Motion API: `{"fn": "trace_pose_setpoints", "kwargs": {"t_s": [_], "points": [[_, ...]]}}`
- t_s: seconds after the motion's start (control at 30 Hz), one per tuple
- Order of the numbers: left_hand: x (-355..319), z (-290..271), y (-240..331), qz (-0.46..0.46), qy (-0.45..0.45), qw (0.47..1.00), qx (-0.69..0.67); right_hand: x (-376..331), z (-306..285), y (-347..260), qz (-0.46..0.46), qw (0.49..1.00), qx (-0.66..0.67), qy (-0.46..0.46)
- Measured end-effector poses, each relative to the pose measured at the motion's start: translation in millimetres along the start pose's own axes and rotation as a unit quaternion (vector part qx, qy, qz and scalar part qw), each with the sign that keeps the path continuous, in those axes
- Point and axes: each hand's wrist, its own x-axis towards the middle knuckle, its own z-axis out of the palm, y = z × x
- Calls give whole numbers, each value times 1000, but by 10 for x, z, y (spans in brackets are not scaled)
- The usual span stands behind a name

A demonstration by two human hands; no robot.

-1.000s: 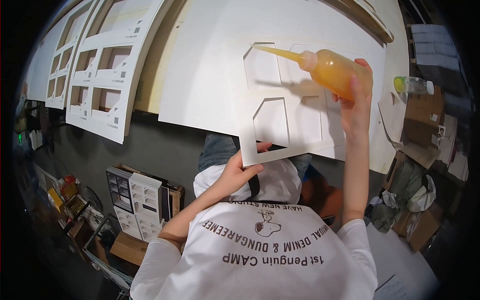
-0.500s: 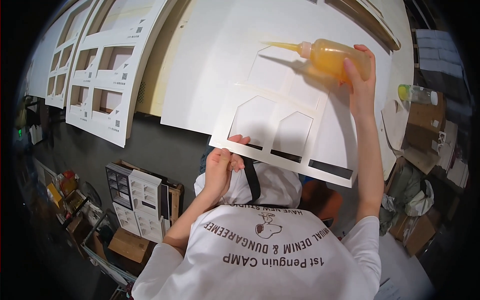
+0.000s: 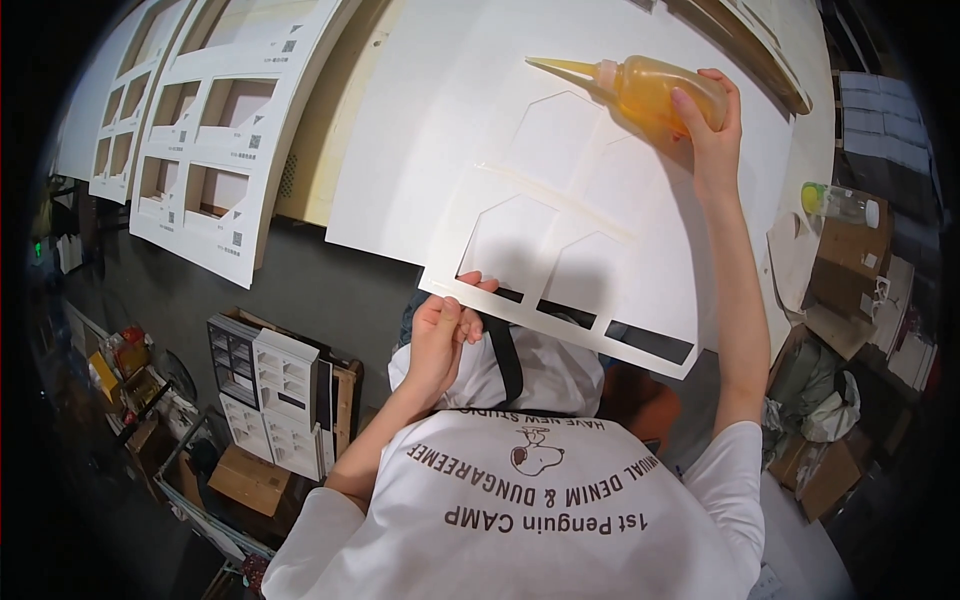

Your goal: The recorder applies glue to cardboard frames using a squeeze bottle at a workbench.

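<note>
My right hand (image 3: pixel 714 128) is wrapped round a squeeze bottle (image 3: pixel 652 93) of amber liquid, held above the white board. Its long yellow nozzle (image 3: pixel 562 67) points left, with the tip clear of the surface. At the near edge, my left hand (image 3: pixel 440 338) pinches the near left corner of a thin white cut-out frame (image 3: pixel 530 313). The frame has several window openings, some with slanted tops. Its near strip juts past the edge of the white board (image 3: pixel 400 150) beneath, so dark gaps show through the openings. A yellowish, glossy band (image 3: pixel 560 200) crosses its middle bar.
White display panels (image 3: pixel 200 235) with box-like openings stand at the left. Below them on the floor are more small panels (image 3: pixel 285 375) and a cardboard box (image 3: pixel 250 480). To the right are a clear bottle with a green end (image 3: pixel 840 203) and cardboard boxes (image 3: pixel 850 260).
My right hand has carried the squeeze bottle a little farther away from me. The frame's right end has shifted slightly left, while my left hand stays at its corner.
</note>
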Motion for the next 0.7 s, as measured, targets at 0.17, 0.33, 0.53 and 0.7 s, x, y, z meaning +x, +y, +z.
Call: {"fn": "trace_pose_setpoints", "kwargs": {"t_s": [0.17, 0.33, 0.53, 0.7], "points": [[-1, -8, -8, -9, -4, 1000, -21, 8, 14, 37, -14, 1000, -12, -1], [-3, 1, 4, -17, -13, 999, -26, -53, 11, 34, -16, 999, -31, -14], [20, -38, 19, -65, -34, 988, -135, -293, 63, -31, 7, 997, -41, -68], [28, -43, 16, -76, -24, 985, -154, -527, 108, -39, -11, 991, -2, -130]]}}
